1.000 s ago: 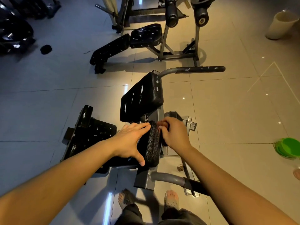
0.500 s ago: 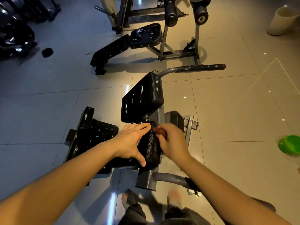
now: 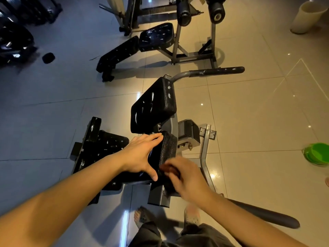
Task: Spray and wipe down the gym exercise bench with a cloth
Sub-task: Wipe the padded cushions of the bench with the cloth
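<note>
The bench's small black pad [image 3: 168,148] stands on edge just ahead of the person's feet, below the larger tilted pad [image 3: 153,104]. The left hand [image 3: 140,155] lies flat against its left face, fingers straight. The right hand [image 3: 188,177] blurs at its near edge; its grip cannot be told. A green tub [image 3: 316,154] sits at right and a pale bin [image 3: 308,16] farther off, their contents unseen.

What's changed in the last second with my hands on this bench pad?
The right hand slid along the side edge of the small pad towards you, from its far end to its near end, with what looks like a dark cloth under its fingers; it is motion-blurred. The left hand stayed flat on the pad's face.
</note>
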